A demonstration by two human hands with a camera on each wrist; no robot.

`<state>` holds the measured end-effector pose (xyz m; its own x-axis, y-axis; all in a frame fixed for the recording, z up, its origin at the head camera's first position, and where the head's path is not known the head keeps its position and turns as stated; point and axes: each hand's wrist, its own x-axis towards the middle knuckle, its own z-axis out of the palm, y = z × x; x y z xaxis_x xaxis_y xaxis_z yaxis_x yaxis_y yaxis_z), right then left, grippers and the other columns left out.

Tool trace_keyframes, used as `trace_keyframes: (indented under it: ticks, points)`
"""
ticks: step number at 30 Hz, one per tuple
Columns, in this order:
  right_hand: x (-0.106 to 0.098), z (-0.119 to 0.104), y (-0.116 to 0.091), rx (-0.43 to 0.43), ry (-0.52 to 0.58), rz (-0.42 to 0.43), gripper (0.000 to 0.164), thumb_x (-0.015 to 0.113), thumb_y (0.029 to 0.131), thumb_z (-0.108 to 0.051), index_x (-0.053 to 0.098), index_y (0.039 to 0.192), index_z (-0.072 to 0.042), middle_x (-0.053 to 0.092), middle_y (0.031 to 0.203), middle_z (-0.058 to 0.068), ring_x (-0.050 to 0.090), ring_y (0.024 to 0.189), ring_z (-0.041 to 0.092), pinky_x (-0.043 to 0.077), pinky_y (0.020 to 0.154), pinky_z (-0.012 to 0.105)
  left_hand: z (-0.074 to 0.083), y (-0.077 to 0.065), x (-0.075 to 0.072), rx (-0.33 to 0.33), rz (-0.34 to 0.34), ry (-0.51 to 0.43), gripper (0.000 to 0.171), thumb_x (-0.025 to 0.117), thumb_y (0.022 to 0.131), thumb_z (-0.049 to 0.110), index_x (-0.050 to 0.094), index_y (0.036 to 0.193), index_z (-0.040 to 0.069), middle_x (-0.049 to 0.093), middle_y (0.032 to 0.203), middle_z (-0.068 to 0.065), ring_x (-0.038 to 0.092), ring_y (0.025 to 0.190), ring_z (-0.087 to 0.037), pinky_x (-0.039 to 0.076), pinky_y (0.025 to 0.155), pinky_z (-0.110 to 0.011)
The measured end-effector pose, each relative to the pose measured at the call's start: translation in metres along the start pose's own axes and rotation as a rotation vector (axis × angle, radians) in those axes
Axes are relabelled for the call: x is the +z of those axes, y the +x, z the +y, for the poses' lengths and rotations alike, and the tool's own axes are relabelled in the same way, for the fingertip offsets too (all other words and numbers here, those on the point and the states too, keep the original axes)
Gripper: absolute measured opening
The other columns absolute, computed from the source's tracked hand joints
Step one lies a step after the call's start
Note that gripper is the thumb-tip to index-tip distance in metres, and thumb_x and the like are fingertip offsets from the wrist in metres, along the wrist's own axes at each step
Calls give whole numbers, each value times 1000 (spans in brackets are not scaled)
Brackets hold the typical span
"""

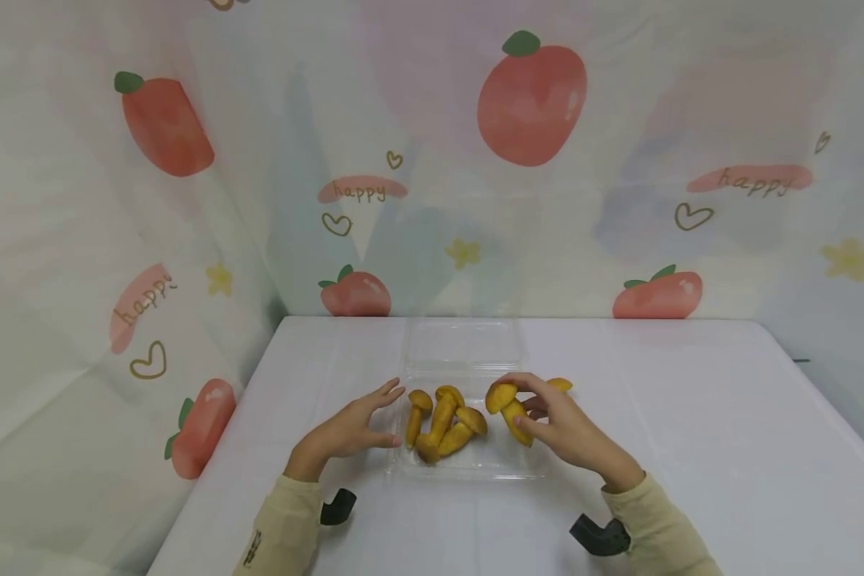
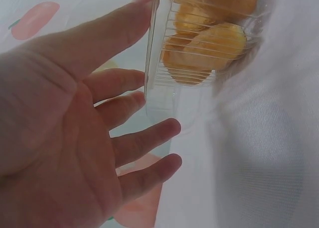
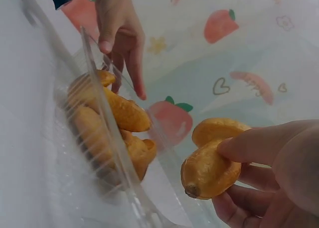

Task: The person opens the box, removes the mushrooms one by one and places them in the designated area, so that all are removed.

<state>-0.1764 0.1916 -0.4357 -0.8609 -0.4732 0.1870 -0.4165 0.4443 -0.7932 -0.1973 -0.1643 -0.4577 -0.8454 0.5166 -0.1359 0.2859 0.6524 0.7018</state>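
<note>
My right hand (image 1: 565, 428) pinches a yellow-brown mushroom (image 1: 505, 398) between thumb and fingers, above the right part of a clear plastic clamshell box (image 1: 475, 472). In the right wrist view that mushroom (image 3: 212, 170) is held stem end toward the camera, outside the box wall. Several more mushrooms (image 1: 442, 416) lie in the left and middle of the box. My left hand (image 1: 349, 428) is at the box's left side with fingers spread. Its thumb and some fingertips are right at the rim (image 2: 150, 63) in the left wrist view.
Behind the box its transparent lid (image 1: 464, 344) stands folded back. Another mushroom (image 1: 560, 384) shows partly behind my right hand, to the right of the box. A white cloth covers the table (image 1: 691, 448), and a printed curtain (image 1: 432, 160) hangs behind it.
</note>
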Motion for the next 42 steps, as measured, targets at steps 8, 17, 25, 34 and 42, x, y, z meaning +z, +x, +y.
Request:
trace_keyframes:
  ticks: [8, 17, 25, 34, 42]
  points:
    - [-19, 2, -3, 13, 3, 55, 49, 64, 95, 1, 50, 141, -8, 59, 135, 21, 66, 105, 27, 59, 86, 30, 2, -2, -1, 25, 5, 8, 82, 77, 91, 23, 33, 158, 6, 18, 170, -14, 20, 156, -41, 23, 122, -65]
    - [-44, 13, -9, 60, -58, 97, 53, 63, 95, 3, 46, 145, -6, 54, 141, 21, 62, 119, 41, 59, 95, 35, 3, -2, -1, 26, 7, 18, 81, 76, 91, 23, 34, 158, 7, 18, 170, -15, 21, 156, -42, 24, 121, -65]
    - [-60, 28, -15, 66, 10, 75, 51, 60, 96, 5, 44, 144, -2, 51, 141, 26, 65, 113, 43, 57, 85, 17, 3, -3, -1, 30, 8, 22, 80, 76, 91, 23, 34, 158, 6, 18, 170, -16, 22, 155, -43, 25, 121, -66]
    - [-74, 42, -22, 125, 32, 79, 57, 59, 95, 6, 39, 148, -3, 47, 143, 28, 66, 111, 44, 59, 81, 19, 3, -2, 0, 10, 1, 17, 81, 77, 91, 24, 34, 158, 8, 18, 170, -14, 21, 156, -41, 25, 121, -66]
    - [-81, 64, -27, 145, -57, 103, 53, 63, 95, 2, 45, 145, 0, 53, 140, 24, 61, 110, 20, 53, 85, 10, 2, -1, 1, 9, 1, 4, 81, 77, 91, 23, 34, 158, 8, 18, 171, -13, 20, 156, -41, 24, 121, -66]
